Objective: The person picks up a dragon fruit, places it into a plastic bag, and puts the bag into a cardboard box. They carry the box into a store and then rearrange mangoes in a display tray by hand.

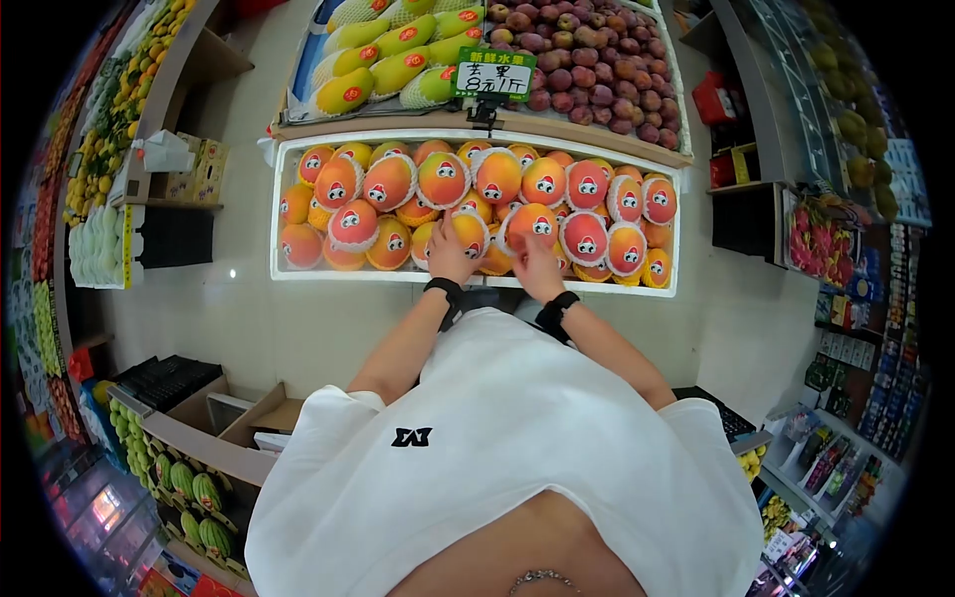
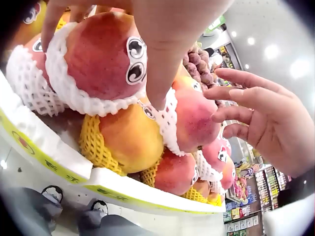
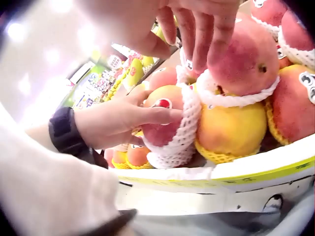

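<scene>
My left hand [image 1: 454, 251] grips a red-yellow mango [image 2: 101, 59] in a white foam net, thumb on one side and fingers over the other. This mango sits in the front of a white foam box [image 1: 277, 209], among several others with cartoon-face stickers. Just to the right is my right hand [image 1: 539, 267], its fingers loosely bent and apart from one another. In the right wrist view those fingers [image 3: 202, 42] hang beside a red mango [image 3: 243, 59] with a white net around its lower part. A yellow mango [image 3: 231, 130] lies beneath that one.
Behind the box, green-yellow mangoes [image 1: 398, 70] and dark plums [image 1: 597, 65] fill a higher display. A green price sign [image 1: 493, 74] stands at its front edge. Fruit shelves line both sides, with watermelons [image 1: 206, 493] at the lower left and dragon fruit [image 1: 821, 244] at the right.
</scene>
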The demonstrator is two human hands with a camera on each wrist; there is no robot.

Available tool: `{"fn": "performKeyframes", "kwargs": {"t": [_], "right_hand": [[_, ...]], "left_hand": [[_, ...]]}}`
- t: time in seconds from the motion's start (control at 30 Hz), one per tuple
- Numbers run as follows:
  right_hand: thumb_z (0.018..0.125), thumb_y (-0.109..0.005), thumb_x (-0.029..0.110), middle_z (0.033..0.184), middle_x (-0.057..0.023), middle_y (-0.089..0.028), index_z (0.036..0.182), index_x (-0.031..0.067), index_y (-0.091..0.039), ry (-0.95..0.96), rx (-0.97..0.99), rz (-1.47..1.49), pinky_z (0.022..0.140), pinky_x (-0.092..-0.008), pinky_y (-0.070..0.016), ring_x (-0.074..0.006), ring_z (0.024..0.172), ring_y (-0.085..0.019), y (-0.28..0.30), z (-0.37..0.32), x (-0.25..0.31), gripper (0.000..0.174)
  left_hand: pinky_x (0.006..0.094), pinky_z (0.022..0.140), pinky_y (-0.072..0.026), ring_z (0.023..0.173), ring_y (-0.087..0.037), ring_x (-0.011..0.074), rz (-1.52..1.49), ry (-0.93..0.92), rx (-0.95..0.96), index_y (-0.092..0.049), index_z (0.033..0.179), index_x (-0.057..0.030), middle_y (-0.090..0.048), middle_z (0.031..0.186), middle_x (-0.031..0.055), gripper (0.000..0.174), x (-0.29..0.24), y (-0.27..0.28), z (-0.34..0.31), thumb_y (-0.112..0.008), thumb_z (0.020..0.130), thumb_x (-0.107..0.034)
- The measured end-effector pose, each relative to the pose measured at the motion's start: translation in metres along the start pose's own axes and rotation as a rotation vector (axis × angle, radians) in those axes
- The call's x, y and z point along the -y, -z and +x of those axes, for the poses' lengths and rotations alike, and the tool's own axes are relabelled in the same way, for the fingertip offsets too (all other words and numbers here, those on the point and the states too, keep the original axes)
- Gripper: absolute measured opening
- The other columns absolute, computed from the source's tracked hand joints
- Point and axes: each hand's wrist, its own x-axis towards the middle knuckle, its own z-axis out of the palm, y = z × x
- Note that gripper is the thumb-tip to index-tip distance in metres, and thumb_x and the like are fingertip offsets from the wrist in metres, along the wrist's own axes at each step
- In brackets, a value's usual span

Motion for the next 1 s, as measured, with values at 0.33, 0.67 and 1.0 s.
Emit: {"fn": "performKeyframes", "kwargs": {"t": [0.33, 0.67, 1.0], "right_hand": [[0.072, -0.067, 0.020, 0.119, -0.0252, -0.053, 0.134, -0.0028, -0.032, -0.172, 0.323, 0.221, 0.095, -0.0356, -0.0419, -0.0327, 0.111, -0.053, -0.048, 0.057, 0.027, 0.075], [0.070, -0.062, 0.012, 0.123, -0.0248, -0.049, 0.134, -0.0035, -0.035, -0.008, 0.287, 0.202, 0.088, -0.0352, -0.0448, -0.0296, 0.104, -0.055, -0.090, 0.086, 0.063, 0.071], [0.072, -0.062, 0.014, 0.130, -0.0243, -0.045, 0.132, -0.0031, -0.037, -0.108, 0.296, 0.339, 0.097, -0.0345, -0.0399, -0.0327, 0.119, -0.047, -0.130, 0.107, 0.045, 0.066]], "left_hand": [[0.0437, 0.091, -0.0416, 0.107, -0.049, 0.0382, 0.001, -0.039, -0.015, -0.035, 0.132, -0.0082, -0.048, 0.120, 0.0202, 0.096, 0.016, -0.001, 0.017, -0.083, 0.051, -0.025], [0.0430, 0.092, -0.0416, 0.107, -0.051, 0.0392, -0.218, -0.034, -0.127, -0.035, 0.128, -0.0014, -0.050, 0.117, 0.0237, 0.094, 0.069, 0.059, 0.042, -0.082, 0.051, -0.026], [0.0371, 0.090, -0.0463, 0.107, -0.056, 0.0322, -0.257, 0.043, -0.088, -0.038, 0.125, 0.0059, -0.054, 0.116, 0.0210, 0.088, 0.111, 0.043, 0.060, -0.083, 0.057, -0.027]]}}
